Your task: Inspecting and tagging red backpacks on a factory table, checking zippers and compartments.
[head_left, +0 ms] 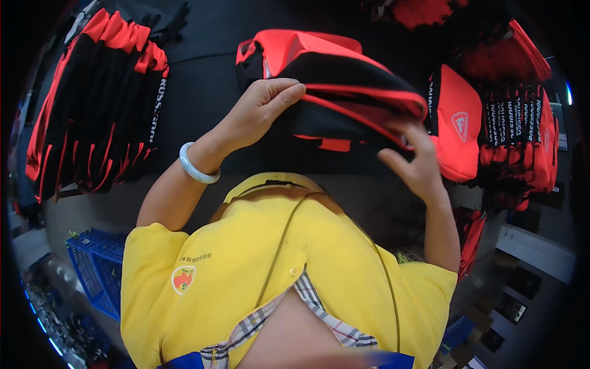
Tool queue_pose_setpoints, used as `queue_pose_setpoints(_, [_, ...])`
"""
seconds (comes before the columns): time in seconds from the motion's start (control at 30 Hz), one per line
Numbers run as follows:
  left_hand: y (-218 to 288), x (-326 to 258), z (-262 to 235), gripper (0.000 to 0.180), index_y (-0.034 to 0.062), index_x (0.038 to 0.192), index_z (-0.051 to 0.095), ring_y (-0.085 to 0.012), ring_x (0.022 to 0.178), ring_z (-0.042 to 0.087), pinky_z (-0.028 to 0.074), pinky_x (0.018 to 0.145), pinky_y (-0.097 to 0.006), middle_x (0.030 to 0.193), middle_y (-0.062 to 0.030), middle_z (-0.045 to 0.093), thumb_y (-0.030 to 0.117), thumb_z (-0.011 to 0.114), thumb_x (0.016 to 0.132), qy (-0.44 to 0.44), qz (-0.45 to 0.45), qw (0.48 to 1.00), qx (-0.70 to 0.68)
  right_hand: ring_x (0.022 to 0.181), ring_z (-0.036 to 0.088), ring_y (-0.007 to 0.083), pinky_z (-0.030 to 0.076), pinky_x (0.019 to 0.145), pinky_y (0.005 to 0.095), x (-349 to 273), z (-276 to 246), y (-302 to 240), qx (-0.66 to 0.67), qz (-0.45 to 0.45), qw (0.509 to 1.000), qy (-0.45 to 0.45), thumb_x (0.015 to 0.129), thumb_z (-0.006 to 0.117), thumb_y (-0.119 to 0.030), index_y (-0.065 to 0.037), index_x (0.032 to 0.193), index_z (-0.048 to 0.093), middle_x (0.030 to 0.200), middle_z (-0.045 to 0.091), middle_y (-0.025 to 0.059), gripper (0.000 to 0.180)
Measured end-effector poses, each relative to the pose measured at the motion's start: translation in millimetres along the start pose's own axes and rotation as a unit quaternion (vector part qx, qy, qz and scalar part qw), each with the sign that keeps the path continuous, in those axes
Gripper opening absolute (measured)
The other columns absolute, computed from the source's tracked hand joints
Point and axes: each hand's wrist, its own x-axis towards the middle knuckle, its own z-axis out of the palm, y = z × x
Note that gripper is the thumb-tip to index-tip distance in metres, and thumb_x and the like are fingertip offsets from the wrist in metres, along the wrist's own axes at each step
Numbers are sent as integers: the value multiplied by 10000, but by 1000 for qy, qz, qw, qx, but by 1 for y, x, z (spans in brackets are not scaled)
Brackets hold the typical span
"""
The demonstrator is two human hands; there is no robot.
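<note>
A black bag with bright red panels and red edging (341,69) lies on the dark table in front of me, its near side gaping along a red-edged slit. My left hand (261,111) is closed on the near edge of the bag, thumb pressed against the curled fingers. At the bag's right end is my right hand (419,161), thumb spread away from the fingers. Its fingertips are blurred and reach to the red edging. A short red tab (335,145) hangs below the near side of the bag.
A row of similar red and black bags (101,92) stands to the left on the dark table (200,80). More stand packed at the right (513,126), with one red bag (460,126) close by my right hand. A blue plastic crate (97,267) sits low at the left.
</note>
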Motion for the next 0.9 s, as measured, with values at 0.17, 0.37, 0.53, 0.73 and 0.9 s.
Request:
queue_pose_setpoints(0.17, [-6,-15,-3,312,-40,877,623,-126,756,624,487,728,-237,814,-74,676,213,497,1010,-65,-4,997,41,795,620,129,475,724,248,-35,60,9,165,145,954,-202,856,717,-111,-16,1074,666,857,670,74,243])
queue_pose_setpoints(0.37, [-2,-59,-1,249,-48,985,642,-226,830,702,542,730,-318,893,-164,704,111,453,1013,214,354,900,135,792,545,68,439,728,224,-55,87,29,405,185,896,14,910,639,-33,10,1043,643,885,621,-5,140])
queue_pose_setpoints(0.53, [-12,-94,-6,276,-40,980,623,-166,819,670,519,774,-269,895,-123,693,135,416,1035,354,168,919,37,824,549,69,421,793,238,-70,93,33,467,199,855,111,895,609,-4,8,1092,642,953,639,-4,200])
queue_pose_setpoints(0.73, [-21,-101,13,207,-32,958,644,-138,790,665,516,748,-248,834,-92,691,93,485,1002,276,77,958,-18,853,552,84,394,805,228,-86,75,37,496,207,826,170,883,578,1,5,1095,644,996,652,22,222])
queue_pose_setpoints(0.9, [-5,-89,19,121,0,976,663,-213,809,675,512,720,-277,877,-121,693,70,574,937,195,131,970,53,749,503,63,370,704,206,-84,64,25,471,204,850,119,854,601,-24,26,1041,636,930,633,20,197])
